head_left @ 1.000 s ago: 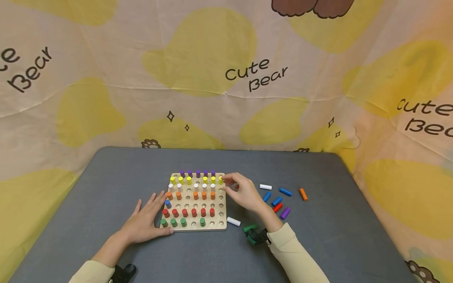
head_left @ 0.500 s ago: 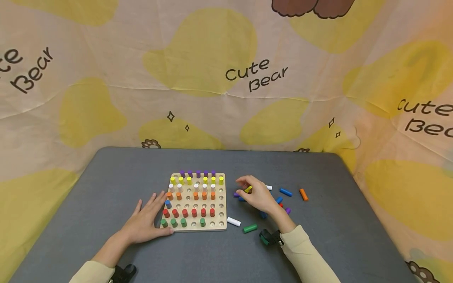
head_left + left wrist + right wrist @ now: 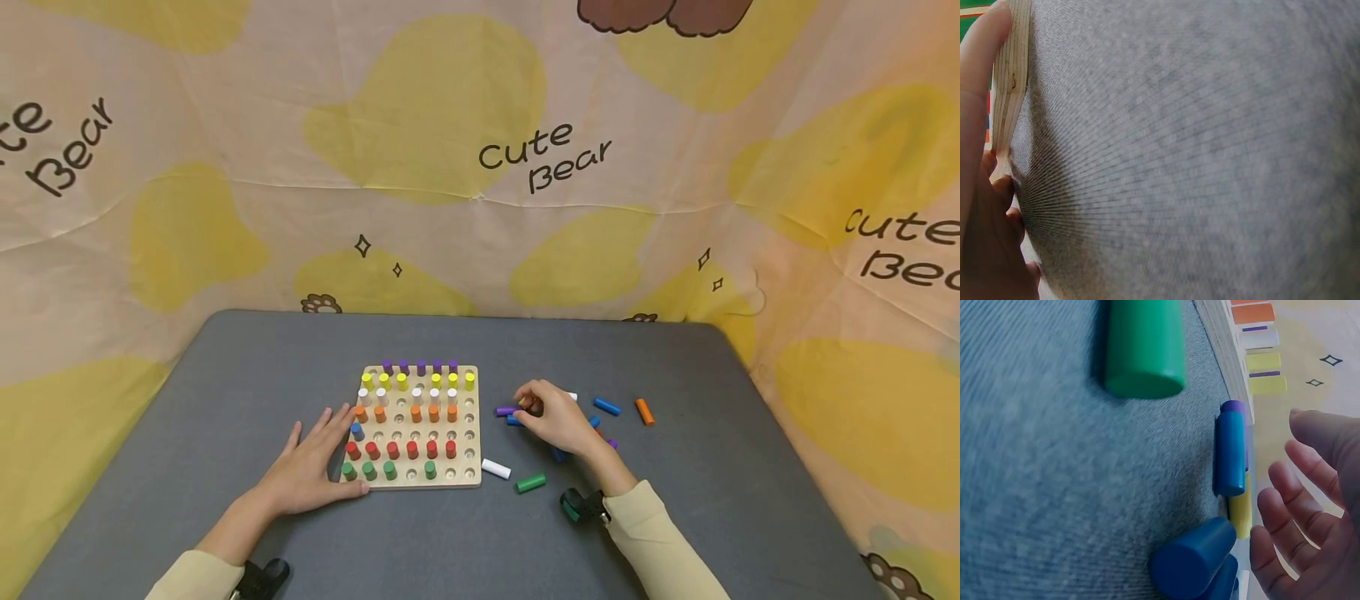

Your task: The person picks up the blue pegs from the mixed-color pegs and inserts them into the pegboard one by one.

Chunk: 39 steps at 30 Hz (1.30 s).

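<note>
The wooden pegboard (image 3: pixel 474 486) holds rows of coloured pegs, with some holes bare. My left hand (image 3: pixel 303 475) rests at its left side, fingers spread along the edge; the left wrist view has the thumb (image 3: pixel 985 44) on the board's edge. To the board's right, my right hand (image 3: pixel 558 421) hovers low over loose pegs, fingers loosely bent and thumb apart, with nothing between them. A yellow peg (image 3: pixel 1240 509) lies just beyond the fingers in the right wrist view. Close by are a blue peg (image 3: pixel 1230 453) and a purple peg (image 3: pixel 506 412) partly behind it.
On the grey table (image 3: pixel 300 350), a white peg (image 3: pixel 496 469) and a green peg (image 3: pixel 531 483) lie near the board's front right corner. Farther right are a blue peg (image 3: pixel 607 407) and an orange peg (image 3: pixel 644 412). My right hand and wrist partly cover several others.
My right hand has left the yellow peg in the board's upper right and moved right, over the loose pegs. My left hand has stayed put.
</note>
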Each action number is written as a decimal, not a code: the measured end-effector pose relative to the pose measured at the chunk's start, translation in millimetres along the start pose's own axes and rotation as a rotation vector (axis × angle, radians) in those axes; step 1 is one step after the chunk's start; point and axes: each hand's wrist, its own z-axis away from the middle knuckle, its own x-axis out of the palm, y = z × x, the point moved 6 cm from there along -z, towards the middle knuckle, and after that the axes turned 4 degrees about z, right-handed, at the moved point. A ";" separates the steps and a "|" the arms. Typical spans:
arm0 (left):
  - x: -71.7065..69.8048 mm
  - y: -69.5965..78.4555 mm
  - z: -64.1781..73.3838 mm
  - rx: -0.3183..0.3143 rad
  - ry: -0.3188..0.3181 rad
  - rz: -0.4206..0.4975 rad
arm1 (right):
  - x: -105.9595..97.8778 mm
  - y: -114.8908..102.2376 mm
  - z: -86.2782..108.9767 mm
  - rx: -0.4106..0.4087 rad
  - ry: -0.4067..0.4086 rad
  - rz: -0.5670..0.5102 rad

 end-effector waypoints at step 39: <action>1.2 -0.8 0.4 0.013 0.014 0.009 | 14.7 4.2 1.4 -0.043 -0.081 0.092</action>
